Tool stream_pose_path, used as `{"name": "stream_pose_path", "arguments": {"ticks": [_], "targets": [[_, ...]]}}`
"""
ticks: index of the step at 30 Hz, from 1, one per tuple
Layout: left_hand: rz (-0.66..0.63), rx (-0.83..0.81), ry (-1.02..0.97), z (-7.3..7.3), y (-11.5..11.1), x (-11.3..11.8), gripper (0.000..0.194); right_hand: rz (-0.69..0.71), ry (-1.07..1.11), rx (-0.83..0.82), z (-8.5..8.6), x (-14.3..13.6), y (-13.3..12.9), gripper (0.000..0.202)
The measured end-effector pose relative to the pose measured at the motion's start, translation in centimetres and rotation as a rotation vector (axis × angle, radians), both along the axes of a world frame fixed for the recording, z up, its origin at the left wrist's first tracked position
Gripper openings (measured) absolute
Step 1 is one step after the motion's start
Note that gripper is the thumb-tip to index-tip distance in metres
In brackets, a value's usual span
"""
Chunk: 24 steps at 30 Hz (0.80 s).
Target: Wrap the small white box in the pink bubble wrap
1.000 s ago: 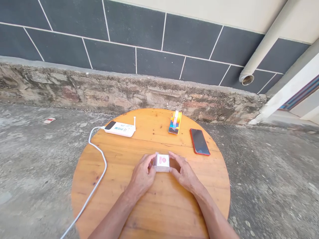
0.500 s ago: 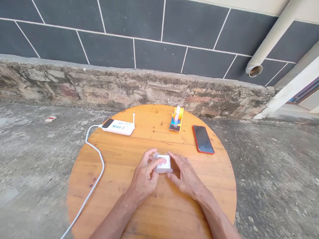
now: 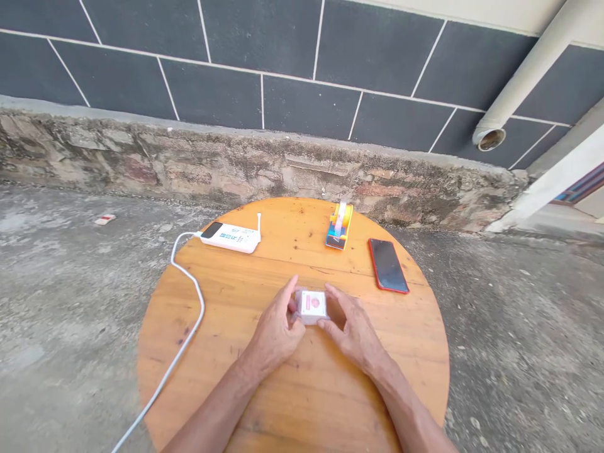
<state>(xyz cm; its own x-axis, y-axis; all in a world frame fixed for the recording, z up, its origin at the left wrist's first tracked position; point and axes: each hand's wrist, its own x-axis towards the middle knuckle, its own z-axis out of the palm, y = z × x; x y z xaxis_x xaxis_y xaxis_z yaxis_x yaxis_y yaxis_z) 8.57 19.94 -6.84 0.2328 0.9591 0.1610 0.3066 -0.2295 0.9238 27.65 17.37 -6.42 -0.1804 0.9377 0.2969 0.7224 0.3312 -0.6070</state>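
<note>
A dark-tiled wall [image 3: 287,38] with a rough stone base runs across the background, and concrete ground [image 3: 61,302] spreads around the round wooden surface [image 3: 302,409]. A pale pipe [image 3: 533,75] slants down the wall at the right.

From opposite sides, the two hands frame the small wrapped box [image 3: 313,304], which lies between them near the middle of the surface. The left hand [image 3: 274,330] has its index finger extended beyond the box's left side and its thumb by the near left corner; whether it pinches the clear wrapping cannot be told. The right hand [image 3: 356,327] is curved and fairly wide, its index finger and thumb apart at the right side. Neither hand is plainly nearer. The box's top looks almost square (so no long axis stands out), with its printed face up.

Beyond the hands, a white device [image 3: 231,238] lies at the far left, its cable [image 3: 202,305] curving down outside the left arm. The red-edged phone [image 3: 389,267] lies farther right, and the tape dispenser [image 3: 338,231] stands beyond the box. None of these comes between the hands and the box.
</note>
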Motion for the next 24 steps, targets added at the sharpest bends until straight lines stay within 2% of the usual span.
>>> {"name": "stream_pose_path", "arguments": {"ticks": [6, 14, 19, 24], "targets": [[-0.012, -0.005, -0.017, 0.41, -0.08, 0.14, 0.082, -0.048, 0.025, -0.014, 0.00, -0.09, 0.08, 0.053], [0.032, -0.023, -0.034, 0.26, 0.04, -0.44, 0.076, 0.007, 0.019, -0.042, 0.00, 0.65, -0.15, 0.071], [-0.048, -0.037, -0.083, 0.17, -0.02, -0.20, 0.070, -0.012, 0.052, -0.057, 0.25, 0.40, 0.03, 0.062], [-0.042, -0.019, -0.079, 0.53, -0.25, 0.00, 0.065, -0.005, 0.055, -0.058, 0.28, 0.23, 0.09, 0.059]]}}
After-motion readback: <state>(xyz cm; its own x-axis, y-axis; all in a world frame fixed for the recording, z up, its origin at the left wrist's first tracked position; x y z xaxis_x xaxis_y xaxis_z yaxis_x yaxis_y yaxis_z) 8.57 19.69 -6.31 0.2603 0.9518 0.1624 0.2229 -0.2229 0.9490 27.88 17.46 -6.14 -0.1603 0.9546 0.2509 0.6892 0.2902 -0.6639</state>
